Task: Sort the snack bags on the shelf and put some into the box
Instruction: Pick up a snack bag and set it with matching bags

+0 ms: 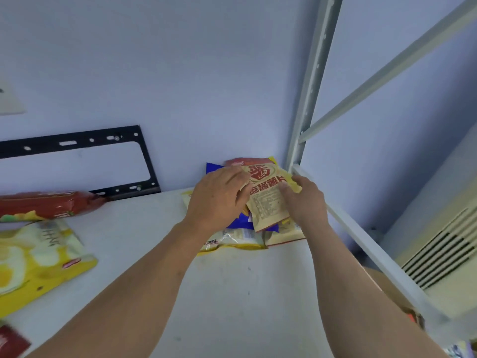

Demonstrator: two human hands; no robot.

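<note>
A beige snack bag [267, 200] with red characters tops a pile in the far right corner of the white shelf [232, 293]. My left hand [219, 197] grips its left edge and my right hand [304, 200] grips its right edge. Under it lie a blue bag [241, 220] and a yellow bag [232, 241]. Further left on the shelf lie a red bag [49, 205] by the wall and a yellow bag [38, 259] printed with eggs. A cardboard box [392, 293] shows below the shelf on the right, mostly hidden by my right arm.
Grey shelf uprights and braces [312, 81] rise at the right. A black wall bracket [108, 140] is fixed behind the shelf. A vented air unit [444, 254] stands at the lower right. Another red bag corner [10, 342] peeks in at the bottom left.
</note>
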